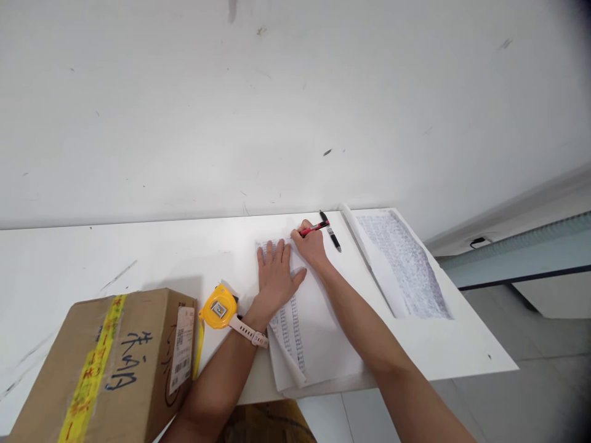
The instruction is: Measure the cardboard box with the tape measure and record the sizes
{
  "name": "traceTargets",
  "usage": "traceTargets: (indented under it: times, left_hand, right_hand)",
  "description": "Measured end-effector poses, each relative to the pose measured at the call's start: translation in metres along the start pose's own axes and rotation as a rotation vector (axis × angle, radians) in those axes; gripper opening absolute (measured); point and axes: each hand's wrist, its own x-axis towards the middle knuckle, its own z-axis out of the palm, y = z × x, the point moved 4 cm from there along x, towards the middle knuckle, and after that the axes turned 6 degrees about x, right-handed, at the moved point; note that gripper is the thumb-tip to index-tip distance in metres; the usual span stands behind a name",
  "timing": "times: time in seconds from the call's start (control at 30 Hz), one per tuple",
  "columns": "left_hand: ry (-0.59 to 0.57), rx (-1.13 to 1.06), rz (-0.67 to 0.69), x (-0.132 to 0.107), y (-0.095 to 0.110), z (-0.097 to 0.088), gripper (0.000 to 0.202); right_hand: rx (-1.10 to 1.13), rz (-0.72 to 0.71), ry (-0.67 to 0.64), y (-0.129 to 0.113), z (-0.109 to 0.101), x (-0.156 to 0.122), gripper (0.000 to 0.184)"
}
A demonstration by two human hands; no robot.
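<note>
At your 9 o'clock a taped cardboard box [124,363] sits on the white table [92,258], with a yellow tape measure [218,307] just beside its right corner. Your left hand [276,271] lies flat on the printed sheets [318,332] at 12 o'clock, fingers spread and released, pinning them against sliding. Touching it at 1 o'clock, your right hand [310,245] has its fingers closed round a red pen [314,229], tip near the page's top edge. A black pen [331,232] lies just beyond. A second printed stack [401,264] rests at 2 o'clock.
</note>
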Motion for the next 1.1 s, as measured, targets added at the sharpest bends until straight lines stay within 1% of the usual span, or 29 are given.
traceTargets:
  times: [0.17, 0.37, 0.67, 0.7, 0.8, 0.87, 0.9, 0.93, 1.0, 1.03, 1.1]
  left_hand:
    - [0.012, 0.010, -0.001, 0.000, 0.000, 0.000, 0.071]
    - [-0.008, 0.011, -0.005, 0.000, 0.000, 0.001, 0.071]
    - [0.025, -0.023, 0.002, -0.001, 0.000, 0.002, 0.070]
    - [0.027, -0.026, 0.001, -0.001, 0.000, 0.003, 0.069]
    - [0.016, -0.031, -0.001, 0.000, -0.001, 0.003, 0.069]
    - [0.009, -0.031, -0.002, 0.001, -0.003, 0.003, 0.069]
    - [0.009, -0.028, 0.001, 0.002, -0.003, 0.001, 0.068]
    - [0.012, -0.024, 0.005, 0.002, -0.003, -0.001, 0.067]
    - [0.012, -0.011, -0.006, 0.000, -0.002, -0.008, 0.066]
    - [0.004, 0.001, -0.018, -0.004, -0.001, -0.013, 0.066]
    - [-0.022, 0.030, -0.019, -0.019, 0.004, -0.025, 0.065]
  right_hand:
    - [0.016, 0.011, -0.005, 0.000, 0.000, -0.001, 0.024]
    - [-0.014, 0.010, 0.015, 0.000, -0.001, -0.001, 0.023]
    - [0.005, 0.007, 0.016, 0.005, -0.001, -0.001, 0.023]
    - [0.004, 0.006, 0.035, 0.005, -0.002, -0.001, 0.022]
    - [0.045, -0.003, 0.146, 0.002, -0.006, 0.000, 0.020]
    - [0.087, -0.050, 0.186, -0.002, -0.008, -0.001, 0.015]
    - [0.095, -0.087, 0.190, -0.004, -0.008, -0.001, 0.016]
    - [0.091, -0.122, 0.185, -0.006, -0.008, -0.002, 0.020]
    - [0.036, -0.177, 0.126, -0.006, -0.008, -0.005, 0.029]
    - [0.003, -0.191, 0.079, -0.006, -0.008, -0.006, 0.032]
    - [-0.060, -0.217, -0.039, -0.004, -0.011, -0.011, 0.030]
